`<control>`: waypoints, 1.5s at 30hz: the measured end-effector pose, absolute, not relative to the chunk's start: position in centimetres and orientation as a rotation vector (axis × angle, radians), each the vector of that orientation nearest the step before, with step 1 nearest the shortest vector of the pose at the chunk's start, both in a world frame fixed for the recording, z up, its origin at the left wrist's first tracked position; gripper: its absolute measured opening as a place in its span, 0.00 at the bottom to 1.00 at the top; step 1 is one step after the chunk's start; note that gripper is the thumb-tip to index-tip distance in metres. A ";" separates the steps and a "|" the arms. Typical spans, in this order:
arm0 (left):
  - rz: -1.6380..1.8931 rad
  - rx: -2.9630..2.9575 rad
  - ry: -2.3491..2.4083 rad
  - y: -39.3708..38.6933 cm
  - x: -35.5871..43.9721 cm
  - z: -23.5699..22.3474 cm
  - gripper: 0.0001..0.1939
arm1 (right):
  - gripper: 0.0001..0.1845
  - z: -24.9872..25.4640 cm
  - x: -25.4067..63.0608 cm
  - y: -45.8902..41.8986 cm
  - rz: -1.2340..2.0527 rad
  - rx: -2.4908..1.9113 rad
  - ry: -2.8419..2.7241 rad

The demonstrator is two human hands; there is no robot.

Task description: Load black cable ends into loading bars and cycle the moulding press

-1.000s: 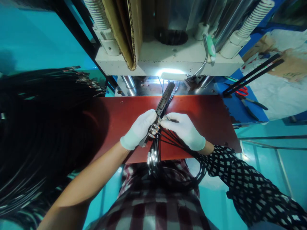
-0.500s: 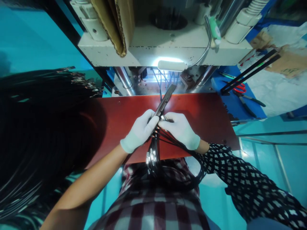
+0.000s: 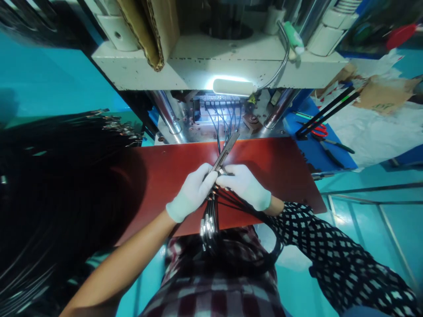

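My left hand (image 3: 193, 193), in a white glove, is closed around the lower end of a long dark metal bar (image 3: 228, 149) that slants up toward the press. In the glove of my right hand (image 3: 247, 186), thumb and fingers pinch a black cable with a small silvery connector (image 3: 221, 171) against the bar's near end. Black cables (image 3: 243, 203) run from between my hands down to my lap. A cluster of shiny metal cable ends (image 3: 209, 226) hangs over the front edge of the red board (image 3: 277, 169). My fingertips partly hide the contact point.
Ahead stands a press with a lit lamp (image 3: 234, 87) and a metal mould (image 3: 216, 112) with several cables in it. A large heap of black cables (image 3: 59, 189) lies left. Red-handled pliers (image 3: 330, 147) rest on a blue surface (image 3: 342, 160) at right, near crumpled white plastic (image 3: 373, 136).
The view has tilted up, so the mould and its cables show more and my hands appear slightly lower. Both hands keep their hold on the bar and the cable.
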State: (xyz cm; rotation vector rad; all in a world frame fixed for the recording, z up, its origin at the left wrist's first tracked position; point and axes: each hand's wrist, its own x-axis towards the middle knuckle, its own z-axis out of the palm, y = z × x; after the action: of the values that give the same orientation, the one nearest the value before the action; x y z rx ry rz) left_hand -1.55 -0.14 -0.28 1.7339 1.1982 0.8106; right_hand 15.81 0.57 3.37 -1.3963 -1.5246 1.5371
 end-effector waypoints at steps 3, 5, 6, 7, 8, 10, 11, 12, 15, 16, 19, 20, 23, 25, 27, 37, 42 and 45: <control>0.794 1.772 1.204 -0.1 -1.6 -0.3 0.16 | 0.09 2.9 16.0 0.5 1.530 -1.366 -1.527; 0.791 1.737 1.200 -0.1 -1.6 -0.2 0.16 | 0.11 2.8 16.2 0.4 1.521 -1.325 -1.538; 0.800 1.702 1.188 -0.1 -1.6 0.0 0.17 | 0.12 2.7 16.4 0.4 1.522 -1.301 -1.558; 0.814 1.654 1.165 -0.1 -1.6 0.1 0.18 | 0.14 2.7 16.6 0.3 1.529 -1.278 -1.577; 0.826 1.592 1.136 -0.1 -1.7 0.2 0.19 | 0.15 2.6 16.8 0.3 1.540 -1.252 -1.585; 0.832 1.450 1.069 -0.1 -1.7 0.4 0.19 | 0.16 2.5 17.2 0.4 1.558 -1.162 -1.575; 0.827 1.379 1.035 -0.1 -1.7 0.4 0.20 | 0.15 2.3 17.5 0.5 1.574 -1.117 -1.551; 0.823 1.316 1.006 -0.1 -1.7 0.5 0.20 | 0.15 2.1 17.7 0.6 1.599 -1.083 -1.511; 0.823 1.197 0.964 -0.1 -1.7 0.6 0.20 | 0.13 1.5 18.4 0.8 1.684 -1.032 -1.398; 0.819 1.176 0.959 -0.1 -1.6 0.6 0.20 | 0.13 1.5 18.6 0.8 1.703 -1.023 -1.376; 0.803 1.192 0.971 -0.1 -1.7 0.7 0.20 | 0.10 2.1 19.0 0.6 1.687 -1.041 -1.444; 0.805 1.216 0.978 -0.2 -1.8 0.7 0.20 | 0.08 2.4 19.1 0.5 1.675 -1.079 -1.472; 0.814 1.279 0.990 -0.1 -1.9 0.8 0.20 | 0.08 3.2 19.3 0.4 1.654 -1.181 -1.510; 0.820 1.295 0.995 -0.1 -2.0 0.9 0.20 | 0.08 3.3 19.4 0.4 1.667 -1.207 -1.527; 0.827 1.312 1.002 -0.1 -2.0 1.1 0.20 | 0.07 3.2 19.6 0.4 1.679 -1.222 -1.554; 0.842 1.350 1.014 -0.1 -1.7 1.5 0.20 | 0.11 3.0 19.7 0.3 1.591 -1.335 -1.557; 0.790 1.368 0.993 -0.2 -1.8 1.3 0.21 | 0.12 3.9 18.4 0.0 1.412 -1.376 -1.492; 0.769 1.350 0.993 -0.3 -1.7 1.5 0.21 | 0.09 4.2 17.5 0.0 1.361 -1.384 -1.448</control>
State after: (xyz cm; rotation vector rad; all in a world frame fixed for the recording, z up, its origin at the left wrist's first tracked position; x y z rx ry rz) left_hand -1.73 -0.31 1.47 1.3496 0.9929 0.7693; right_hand 17.55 -0.03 4.23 -1.3837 -1.4477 1.3607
